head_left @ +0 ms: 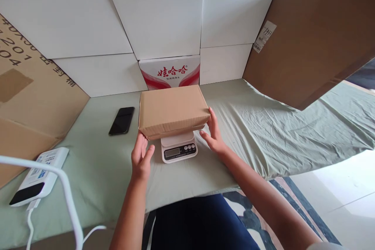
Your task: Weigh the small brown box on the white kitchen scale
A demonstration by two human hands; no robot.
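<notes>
A closed brown cardboard box (174,107) is directly over a white digital kitchen scale (179,150); whether it rests fully on the scale's plate or is held just above it, I cannot tell. My left hand (142,156) holds the box's near left corner, its fingers partly hidden beneath and the thumb apart. At the right end, my right hand (213,133) grips the near corner, fingers along the side and thumb low at the front. The scale's display and buttons face me; no reading can be made out.
Left of the box lies a black smartphone (122,121). A white power bank (41,175) with a white cable (66,191) sits farther left. White boxes (158,23) and a red-and-white carton (172,72) stand behind, with large brown cardboard (307,39) at right. Green cloth (249,133) covers the table.
</notes>
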